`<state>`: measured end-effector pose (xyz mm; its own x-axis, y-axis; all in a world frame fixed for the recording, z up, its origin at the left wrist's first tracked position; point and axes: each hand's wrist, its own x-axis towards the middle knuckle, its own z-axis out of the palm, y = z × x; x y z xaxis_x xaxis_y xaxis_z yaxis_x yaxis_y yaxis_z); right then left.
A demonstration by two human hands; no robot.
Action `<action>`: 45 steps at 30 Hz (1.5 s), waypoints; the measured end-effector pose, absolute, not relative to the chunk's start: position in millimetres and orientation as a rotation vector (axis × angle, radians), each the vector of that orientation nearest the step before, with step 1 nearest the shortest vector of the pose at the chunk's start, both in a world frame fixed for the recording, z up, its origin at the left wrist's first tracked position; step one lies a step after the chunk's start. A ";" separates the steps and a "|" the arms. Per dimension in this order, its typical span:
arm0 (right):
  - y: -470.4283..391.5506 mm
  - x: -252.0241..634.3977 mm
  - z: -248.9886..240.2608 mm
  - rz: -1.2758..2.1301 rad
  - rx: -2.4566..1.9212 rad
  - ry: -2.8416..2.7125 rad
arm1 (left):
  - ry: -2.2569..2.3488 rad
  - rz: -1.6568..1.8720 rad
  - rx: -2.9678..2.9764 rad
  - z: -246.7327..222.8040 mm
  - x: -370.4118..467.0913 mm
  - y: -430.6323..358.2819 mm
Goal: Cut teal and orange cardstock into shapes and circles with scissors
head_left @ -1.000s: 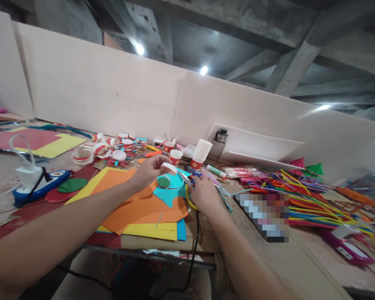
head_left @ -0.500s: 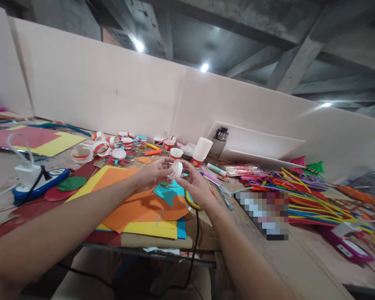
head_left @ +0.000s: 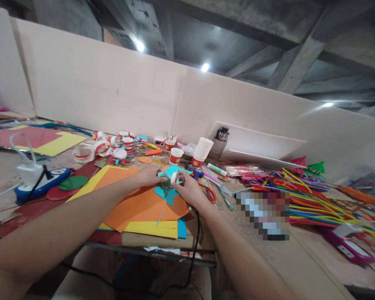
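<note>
My right hand [head_left: 187,188] pinches a small white piece cut from a paper cup [head_left: 175,178], its round side facing left. Close by on the left, my left hand [head_left: 150,175] has its fingers closed at the edge of a round green thing [head_left: 164,180] that looks like a roll of tape. Both hands are over a turquoise paper sheet [head_left: 168,196] lying on orange paper [head_left: 143,210]. Beside my right wrist is a red-orange loop handle [head_left: 211,194], with a dark blue tool [head_left: 197,172] just behind it.
Behind stand a paper cup [head_left: 176,156] and a cup stack [head_left: 202,151]. Cut cup pieces [head_left: 102,146] crowd the back left. A blue power strip [head_left: 43,183] lies left, colourful pipe cleaners [head_left: 306,204] right. A black cable [head_left: 196,237] hangs over the front edge.
My left hand has come off the white cup piece and moved slightly left and down to the round green thing. My right hand has lowered, keeping the piece.
</note>
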<state>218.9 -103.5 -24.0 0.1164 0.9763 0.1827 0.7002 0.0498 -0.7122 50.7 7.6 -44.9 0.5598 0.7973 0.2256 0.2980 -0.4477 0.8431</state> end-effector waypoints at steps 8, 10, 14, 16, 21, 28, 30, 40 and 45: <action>-101.1 216.6 -28.4 0.483 -1.697 -1.675 | 0.951 0.765 2.103 -44.8 51.1 5.0; -102.4 215.7 -27.8 0.470 -1.693 -1.671 | 0.930 0.814 2.009 -46.9 53.3 4.1; -101.6 215.2 -30.0 0.482 -1.627 -1.649 | 0.871 0.924 1.882 -44.4 56.7 -0.8; -99.9 215.8 -31.9 0.535 -1.544 -1.593 | 0.860 0.951 1.877 -40.4 56.9 -3.3; -97.8 212.5 -30.6 0.786 -1.283 -1.331 | 0.708 0.981 1.584 -34.4 56.8 -8.6; -98.8 211.7 -25.7 0.753 -1.341 -1.233 | 0.641 0.976 1.141 -27.1 61.0 -16.9; -101.8 214.3 -27.1 0.620 -1.531 -1.410 | 0.649 1.006 1.019 -23.3 59.3 -15.9; -101.7 204.3 -27.1 -0.127 -1.519 -1.782 | 0.779 0.971 1.248 -23.0 62.7 -27.4; -96.8 203.9 -24.3 -0.125 -1.437 -1.882 | 0.623 0.929 1.250 -25.6 67.4 -34.2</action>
